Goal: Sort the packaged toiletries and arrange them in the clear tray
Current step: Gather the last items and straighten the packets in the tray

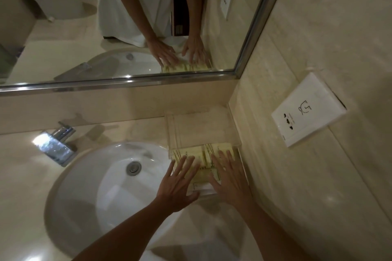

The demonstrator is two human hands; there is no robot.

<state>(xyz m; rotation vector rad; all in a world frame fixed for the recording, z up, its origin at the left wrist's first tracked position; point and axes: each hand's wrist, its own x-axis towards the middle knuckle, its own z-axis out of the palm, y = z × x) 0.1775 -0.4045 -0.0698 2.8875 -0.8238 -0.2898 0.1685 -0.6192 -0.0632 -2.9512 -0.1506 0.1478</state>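
Both hands lie flat, fingers straight and spread, on the yellow packets (202, 155) in the clear tray (172, 131). The left hand (177, 184) covers the left packets, the right hand (228, 178) the right ones; neither grip curls round anything. The tray sits on the bench (23, 167) in the corner, just right of the sink (99, 188), under the mirror (118, 17).

Both hands cover the near packets (203, 154) — their print too blurred to read.
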